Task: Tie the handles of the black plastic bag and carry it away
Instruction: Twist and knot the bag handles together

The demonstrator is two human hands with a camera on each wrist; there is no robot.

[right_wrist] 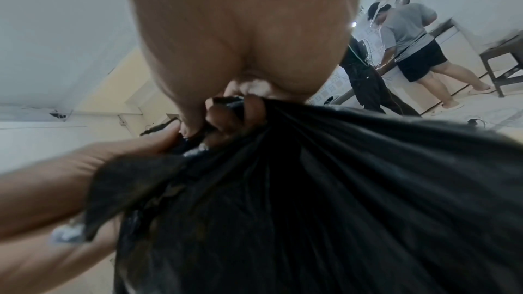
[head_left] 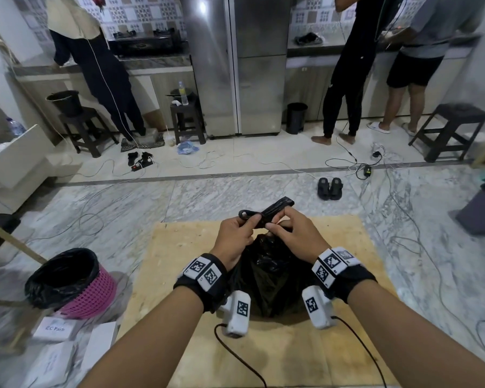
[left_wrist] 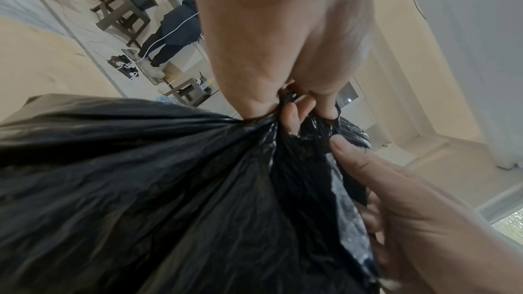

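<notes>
Plywood board (head_left: 319, 345) on marble floor, frame centre. Black plastic bag (head_left: 266, 281) sits on board. Pink basket (head_left: 95, 292) at 9 o'clock of bag. Left hand (head_left: 233, 236) and right hand (head_left: 294, 233) pinch twisted handles (head_left: 275, 210) at bag's 12 o'clock.

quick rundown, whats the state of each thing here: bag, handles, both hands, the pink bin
black plastic bag: on the wooden board, top gathered shut
handles: twisted together above the bag, knot not yet finished
left hand: fingers pinching one handle
right hand: fingers pinching the other handle
pink bin: upright on the floor, lined with a black bag, open
</notes>
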